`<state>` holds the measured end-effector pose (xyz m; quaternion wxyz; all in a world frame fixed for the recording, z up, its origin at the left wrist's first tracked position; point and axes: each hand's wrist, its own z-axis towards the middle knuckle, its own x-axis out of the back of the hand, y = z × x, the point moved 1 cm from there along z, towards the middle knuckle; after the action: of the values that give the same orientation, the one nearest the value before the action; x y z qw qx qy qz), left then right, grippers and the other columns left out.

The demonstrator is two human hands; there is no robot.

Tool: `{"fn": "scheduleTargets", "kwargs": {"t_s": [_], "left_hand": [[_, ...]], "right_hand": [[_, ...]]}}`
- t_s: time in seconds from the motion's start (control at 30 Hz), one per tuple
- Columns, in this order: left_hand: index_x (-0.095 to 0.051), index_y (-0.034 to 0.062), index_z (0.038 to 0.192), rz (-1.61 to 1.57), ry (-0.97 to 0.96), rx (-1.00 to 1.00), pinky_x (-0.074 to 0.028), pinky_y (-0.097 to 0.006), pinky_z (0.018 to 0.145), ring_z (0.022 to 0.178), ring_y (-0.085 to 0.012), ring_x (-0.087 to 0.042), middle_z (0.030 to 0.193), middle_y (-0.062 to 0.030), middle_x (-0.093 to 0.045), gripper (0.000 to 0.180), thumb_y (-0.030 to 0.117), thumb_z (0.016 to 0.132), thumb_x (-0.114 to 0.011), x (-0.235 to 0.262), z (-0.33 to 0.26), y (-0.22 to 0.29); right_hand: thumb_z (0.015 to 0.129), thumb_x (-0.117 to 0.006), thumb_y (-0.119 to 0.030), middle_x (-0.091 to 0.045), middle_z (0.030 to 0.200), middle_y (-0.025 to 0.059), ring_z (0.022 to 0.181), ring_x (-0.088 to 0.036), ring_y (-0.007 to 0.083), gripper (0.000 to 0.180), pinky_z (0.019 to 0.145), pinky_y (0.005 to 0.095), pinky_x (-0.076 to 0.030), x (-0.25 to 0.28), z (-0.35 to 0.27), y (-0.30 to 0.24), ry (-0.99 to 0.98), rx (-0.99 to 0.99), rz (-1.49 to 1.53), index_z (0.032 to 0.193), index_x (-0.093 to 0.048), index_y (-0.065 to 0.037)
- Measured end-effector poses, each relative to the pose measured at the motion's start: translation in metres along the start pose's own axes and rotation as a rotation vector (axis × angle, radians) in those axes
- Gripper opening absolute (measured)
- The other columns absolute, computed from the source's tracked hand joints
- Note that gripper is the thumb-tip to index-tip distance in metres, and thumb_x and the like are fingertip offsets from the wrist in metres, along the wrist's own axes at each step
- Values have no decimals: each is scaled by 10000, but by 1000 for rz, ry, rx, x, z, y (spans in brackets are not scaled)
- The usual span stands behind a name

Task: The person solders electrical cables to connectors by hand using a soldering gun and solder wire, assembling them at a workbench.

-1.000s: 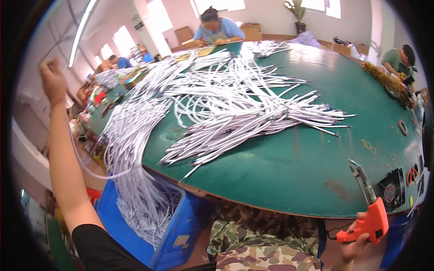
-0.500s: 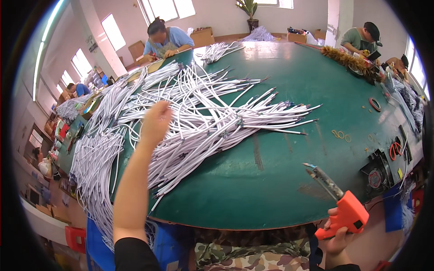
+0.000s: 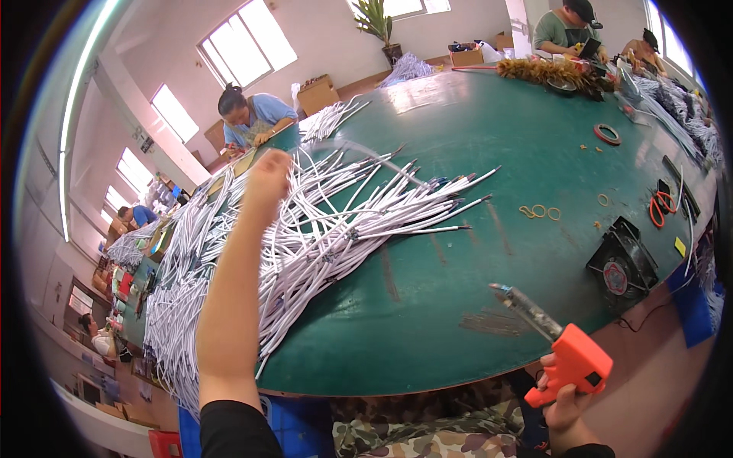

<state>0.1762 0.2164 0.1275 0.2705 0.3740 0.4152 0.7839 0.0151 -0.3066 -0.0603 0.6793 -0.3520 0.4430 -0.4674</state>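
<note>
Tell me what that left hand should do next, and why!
Maybe lower the left hand to lay its blurred white strand on the white bundle: it looks raised, the strand seems to arc in air, and the right hand holds an orange tool.

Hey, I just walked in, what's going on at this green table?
Someone's left hand, a little blurred, is raised over a big heap of white cables on the green table; a blurred pale strand arcs beside it, but its grip is unclear. Their right hand holds an orange tool, its metal tip over the bare near side. A black fan stands to the right, and across the table a person in blue leans over the edge.
</note>
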Motion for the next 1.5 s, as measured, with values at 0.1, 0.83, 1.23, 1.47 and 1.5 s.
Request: {"fn": "scheduleTargets", "kwargs": {"t_s": [0.1, 0.83, 1.23, 1.47, 1.5], "left_hand": [[-590, 70, 946, -226, 56, -129, -273, -155, 403, 494, 4, -403, 682, 47, -480, 150, 217, 966, -570, 12, -20, 87], [-577, 40, 978, 425, -528, -547, -504, -394, 643, 758, -319, -606, 859, -108, -587, 226, 26, 780, -685, -111, -312, -13], [-623, 24, 1061, -84, -851, -191, -534, -310, 683, 753, -210, -656, 857, -91, -677, 184, 13, 877, -617, -98, -289, -22], [-615, 5, 1019, -385, -742, 617, -499, -250, 623, 672, -102, -589, 846, -47, -644, 107, 58, 947, -555, -106, -306, -8], [-610, 2, 1004, -108, -734, 531, -491, -263, 606, 646, -115, -580, 827, -53, -639, 97, 60, 936, -571, -107, -308, -4]], "right_hand": [[867, -589, -587, -586, 1048, 161, 656, -570, 127, 753, 572, 244, -482, 11, 4, -21, 192, 112, -77, 1256, -416, 34], [976, -538, -340, -599, 1230, 147, 1036, -585, 178, 476, 877, 316, -475, -100, 11, 51, -286, -80, 272, 1290, -490, 14], [981, -531, -346, -610, 1225, 128, 1029, -576, 138, 462, 840, 284, -462, -107, 23, 57, -312, -109, 256, 1308, -478, -24], [978, -542, -333, -604, 1236, 131, 1048, -577, 146, 462, 852, 291, -461, -103, 19, 54, -308, -141, 255, 1318, -468, -29], [977, -543, -331, -601, 1241, 132, 1059, -577, 150, 470, 858, 293, -461, -101, 17, 55, -307, -163, 257, 1326, -462, -25]]}}
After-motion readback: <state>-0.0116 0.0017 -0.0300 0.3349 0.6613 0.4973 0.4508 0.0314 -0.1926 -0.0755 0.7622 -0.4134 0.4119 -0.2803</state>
